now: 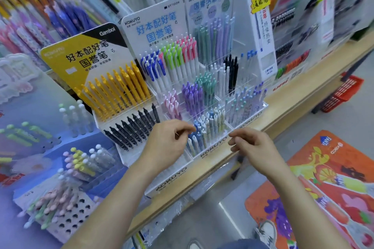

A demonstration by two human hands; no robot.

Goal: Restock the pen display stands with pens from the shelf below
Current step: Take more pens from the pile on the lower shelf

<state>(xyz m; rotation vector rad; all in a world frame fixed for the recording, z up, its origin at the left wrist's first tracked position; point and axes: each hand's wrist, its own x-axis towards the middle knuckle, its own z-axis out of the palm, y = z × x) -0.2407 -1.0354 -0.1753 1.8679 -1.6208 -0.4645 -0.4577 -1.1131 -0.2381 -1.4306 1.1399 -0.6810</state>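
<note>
A white shoe [265, 232] stands on the floor beside an orange floor mat [327, 184] printed with fruit. Above it runs the front edge of the wooden shelf [283, 115], wrapped in clear film at its near end.

Both forearms reach over that edge to the clear KOKUYO stand [212, 150]. The left grip [170, 140] has thumb and forefinger drawn together at the tops of the pale blue pens [195, 139] in the front compartment. I cannot tell whether it pinches one or only touches them. The right grip [251, 145] hovers over the stand's front wall, just beside the same compartment, fingers loosely curled with nothing in them.

To the left, a blue stand [95, 184] holds pastel pens [81, 162] with round caps. A row of black pens [131, 127] leans in a white tray, with yellow pens [117, 91] behind it under a yellow and black card.

Further back in the clear stand are pink pens [172, 103], purple pens [192, 93] and green pens [206, 85]. Behind them stand white pens with blue, green and pink clips [168, 56].

A red basket [344, 91] sits on the floor far right.
</note>
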